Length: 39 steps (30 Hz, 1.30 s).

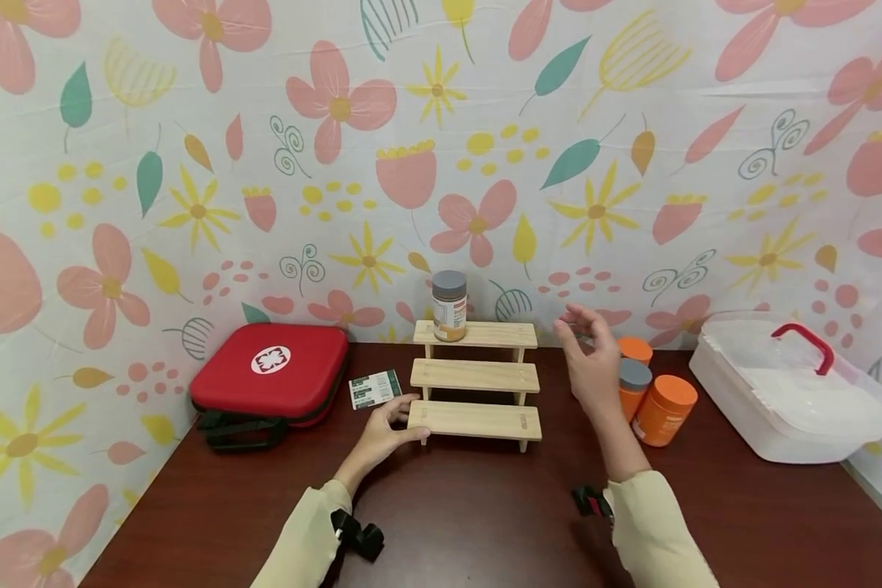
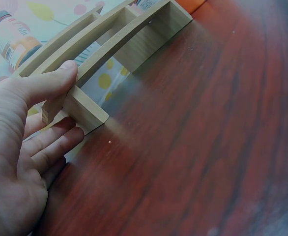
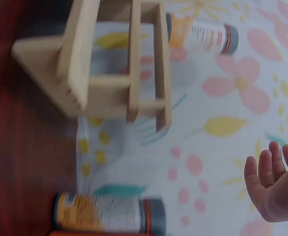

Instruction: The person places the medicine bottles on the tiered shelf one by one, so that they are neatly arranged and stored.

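A three-step wooden display stand (image 1: 476, 420) stands on the table against the patterned backdrop. My left hand (image 1: 384, 433) holds the left end of its lowest step; in the left wrist view the thumb (image 2: 65, 73) lies on the step's top and the other fingers curl below. On the left part of the top step, a grey-lidded jar (image 1: 450, 317) with a white and orange label stands upright. My right hand (image 1: 591, 359) is raised to the right of the stand, fingers loosely bent around nothing. Beside it stand a grey-lidded bottle (image 1: 634, 382) and orange bottles (image 1: 665, 411).
On the left lies a red first-aid case (image 1: 268, 371) with a black handle. Between it and the stand is a flat green-and-white packet (image 1: 374, 389). A translucent white box (image 1: 794, 400) with a red lid handle occupies the right side, near the backdrop.
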{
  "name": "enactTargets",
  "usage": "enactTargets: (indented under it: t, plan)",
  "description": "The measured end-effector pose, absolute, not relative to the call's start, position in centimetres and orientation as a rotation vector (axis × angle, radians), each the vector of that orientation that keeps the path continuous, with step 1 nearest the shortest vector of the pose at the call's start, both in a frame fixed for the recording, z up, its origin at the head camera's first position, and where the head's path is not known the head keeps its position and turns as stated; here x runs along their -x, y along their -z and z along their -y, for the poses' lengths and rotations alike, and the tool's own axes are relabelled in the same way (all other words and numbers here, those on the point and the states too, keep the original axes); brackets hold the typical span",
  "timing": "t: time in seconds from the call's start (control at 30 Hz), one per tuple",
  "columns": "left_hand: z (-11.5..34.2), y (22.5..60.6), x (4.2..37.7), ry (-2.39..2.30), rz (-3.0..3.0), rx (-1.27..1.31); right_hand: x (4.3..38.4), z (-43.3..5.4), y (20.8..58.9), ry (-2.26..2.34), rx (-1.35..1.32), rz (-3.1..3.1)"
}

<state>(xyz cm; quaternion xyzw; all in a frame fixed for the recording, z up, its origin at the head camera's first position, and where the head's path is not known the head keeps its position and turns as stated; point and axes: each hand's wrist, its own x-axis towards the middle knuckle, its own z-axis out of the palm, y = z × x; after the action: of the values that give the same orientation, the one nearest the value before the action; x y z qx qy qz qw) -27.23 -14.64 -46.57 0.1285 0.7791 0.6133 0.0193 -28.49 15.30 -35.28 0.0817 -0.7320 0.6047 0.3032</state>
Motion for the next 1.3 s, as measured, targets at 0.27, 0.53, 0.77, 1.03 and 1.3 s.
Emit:
enactTargets:
  t: [0.27,0.53,0.77,1.03,1.3]
  plan:
    - [14.5,46.5,27.1,-1.919,-2.431,-0.376,27.3,-20.3,37.1,-1.527,-0.028,1.961]
    - [14.4,46.4,27.1,-1.914,-2.445,-0.379,26.0,-24.5,36.0,-1.498,0.172,1.947]
    - [14.5,46.4,27.0,-1.912,-2.456,-0.377,25.2,-27.5,35.9,-1.563,0.241,1.807]
    - [14.6,46.2,27.0,-1.901,-2.457,-0.370,25.3,-29.5,36.4,-1.722,0.282,1.653]
    - [14.4,46.1,27.0,-1.870,-2.448,-0.354,25.1,-31.2,37.4,-1.764,0.282,1.893]
